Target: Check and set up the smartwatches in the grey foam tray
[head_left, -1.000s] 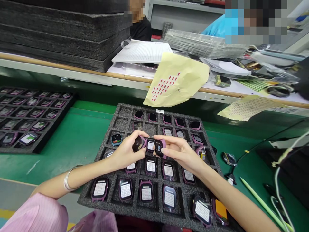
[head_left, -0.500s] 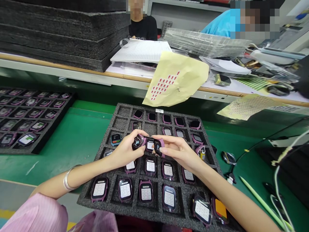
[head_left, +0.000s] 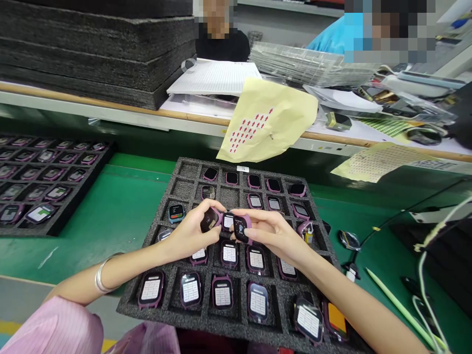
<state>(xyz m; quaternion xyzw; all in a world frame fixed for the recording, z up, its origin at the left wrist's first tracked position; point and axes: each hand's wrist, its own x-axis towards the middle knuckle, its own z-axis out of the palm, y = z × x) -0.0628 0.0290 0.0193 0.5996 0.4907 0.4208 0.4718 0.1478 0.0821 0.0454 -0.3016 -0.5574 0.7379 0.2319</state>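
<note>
Our left hand (head_left: 190, 231) has its grip closed on a purple watch (head_left: 210, 220); our right hand (head_left: 275, 233) pinches a second watch (head_left: 241, 228) just at its 3 o'clock. Both hover over the middle of the foam tray (head_left: 184, 173) on the green desk (head_left: 121, 206).

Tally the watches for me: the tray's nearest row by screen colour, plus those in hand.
White-grid watches: 5
Orange-screen watch: 1
Held watches, one in the left hand, one in the right hand: 2
Total: 8
</note>
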